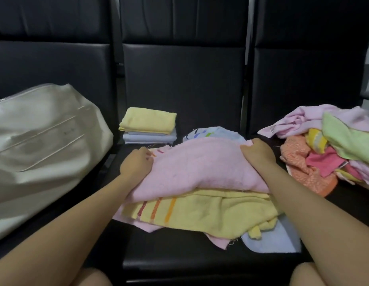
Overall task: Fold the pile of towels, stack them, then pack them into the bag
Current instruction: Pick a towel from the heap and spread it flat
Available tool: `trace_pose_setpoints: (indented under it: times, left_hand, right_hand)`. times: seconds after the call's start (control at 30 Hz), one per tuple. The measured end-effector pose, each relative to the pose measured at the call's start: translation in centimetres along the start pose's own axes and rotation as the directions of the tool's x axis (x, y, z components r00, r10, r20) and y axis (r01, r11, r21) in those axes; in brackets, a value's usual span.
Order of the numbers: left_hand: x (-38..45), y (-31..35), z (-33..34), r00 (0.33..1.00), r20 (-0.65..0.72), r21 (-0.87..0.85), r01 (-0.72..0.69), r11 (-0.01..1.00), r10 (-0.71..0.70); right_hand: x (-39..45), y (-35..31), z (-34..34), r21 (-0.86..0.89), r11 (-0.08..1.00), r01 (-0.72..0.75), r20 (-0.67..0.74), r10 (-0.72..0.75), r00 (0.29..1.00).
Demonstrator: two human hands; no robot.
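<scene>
The bench (179, 240) is a row of black padded seats. The left seat carries a cream bag (43, 145). The middle seat carries a folded stack (148, 125) at the back and loose towels (200, 203) in front. The right seat carries a mixed pile (328, 149).

A pink towel (200, 168) lies half-folded over a yellow striped towel (200, 211) at the middle seat's front. Two folded towels (148, 125), yellow on blue, sit stacked near its back; a loose pile (328, 145) fills the right seat, a cream bag (45, 141) the left.
</scene>
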State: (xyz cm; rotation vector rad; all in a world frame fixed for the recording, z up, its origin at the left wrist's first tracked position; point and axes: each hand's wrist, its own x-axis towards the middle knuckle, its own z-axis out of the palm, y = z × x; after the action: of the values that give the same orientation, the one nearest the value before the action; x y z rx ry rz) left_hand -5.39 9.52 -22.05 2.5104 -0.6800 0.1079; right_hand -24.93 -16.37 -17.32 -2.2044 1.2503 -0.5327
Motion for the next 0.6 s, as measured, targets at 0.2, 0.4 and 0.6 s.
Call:
trace_pose_setpoints:
  times: [0.2,0.4,0.6]
  left_hand:
    - [-3.0,1.7,-1.6,0.985,-0.161,0.006,-0.067,0.998,0.067]
    - [-6.3,7.7,-1.9,0.923,-0.191,-0.215,-0.371,0.903,0.333]
    - [-8.0,10.9,1.2,0.868,0.15,-0.028,-0.475,0.88,0.473]
  right_hand:
    - [-1.2,2.1,-1.7,0.077,0.997,-0.032,0.034,0.03,0.999]
    - [-3.7,3.1,-4.9,0.291,0.944,-0.158,0.161,0.115,0.98]
    - [-4.7,3.9,-6.3,0.537,0.808,-0.242,0.289,0.094,0.953]
